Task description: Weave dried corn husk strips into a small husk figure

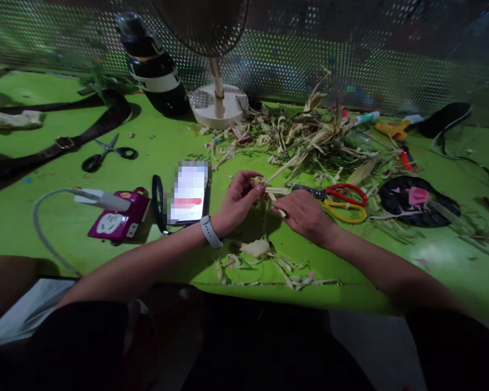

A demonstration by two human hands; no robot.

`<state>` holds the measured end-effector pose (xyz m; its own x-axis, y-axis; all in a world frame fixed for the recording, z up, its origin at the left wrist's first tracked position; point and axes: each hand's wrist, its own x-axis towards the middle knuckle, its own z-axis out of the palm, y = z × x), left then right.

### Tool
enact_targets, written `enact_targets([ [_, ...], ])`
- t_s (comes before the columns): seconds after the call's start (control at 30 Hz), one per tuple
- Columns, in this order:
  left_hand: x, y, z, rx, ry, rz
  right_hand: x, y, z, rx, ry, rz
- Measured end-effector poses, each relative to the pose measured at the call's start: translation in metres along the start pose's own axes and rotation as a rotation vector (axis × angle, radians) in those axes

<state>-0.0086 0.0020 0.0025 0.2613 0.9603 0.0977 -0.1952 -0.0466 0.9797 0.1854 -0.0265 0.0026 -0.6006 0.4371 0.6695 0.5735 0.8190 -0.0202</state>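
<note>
Pinching pale plant strips (279, 190) between thumb and fingers, the left hand (243, 194) faces the right hand (303, 213), which is curled closed on the same material; the two hands are near each other but apart, with the strips bridging the gap just above the green table (158, 146). One strip projects obliquely up and away from the left fingertips, and a thin one hangs below them; how the strips cross within the grip is too small to tell. A grey watch band (211, 232) encircles the left wrist. Just beyond the right hand lie scissors with red and yellow handles (347, 201), their blades directed toward the strips. Between the forearms, near the table's front edge, are loose scraps (256, 248) with small pink bits among them. Behind the hands spreads a heap of dried plant matter (309, 138), next to the round white base of a fan (219, 108); a dark bottle (158, 76) stands beside this base. Left of the left hand lie a phone (189, 193) with a lit screen, a purple adapter (120, 217) and black-handled scissors (108, 152). At right, a black disc (407, 216) bears a pink piece (419, 195).
</note>
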Motion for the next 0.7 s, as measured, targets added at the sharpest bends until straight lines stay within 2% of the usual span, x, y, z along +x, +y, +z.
enact_targets([
  [0.17,0.0003,-0.0017,0.0002,-0.076,0.016,-0.036,-0.0040,0.0047,0.0026,0.073,0.014,0.084],
  [0.3,0.0002,-0.0013,0.0004,-0.080,0.026,-0.017,-0.0017,0.0034,0.0018,0.020,0.018,0.117],
  [0.5,-0.0049,0.0024,0.0029,-0.167,-0.080,-0.160,0.0011,0.0008,-0.0034,-0.005,-0.041,0.278],
  [0.7,-0.0081,0.0003,0.0036,-0.112,-0.102,-0.156,0.0017,-0.0003,-0.0003,-0.101,-0.038,0.342],
])
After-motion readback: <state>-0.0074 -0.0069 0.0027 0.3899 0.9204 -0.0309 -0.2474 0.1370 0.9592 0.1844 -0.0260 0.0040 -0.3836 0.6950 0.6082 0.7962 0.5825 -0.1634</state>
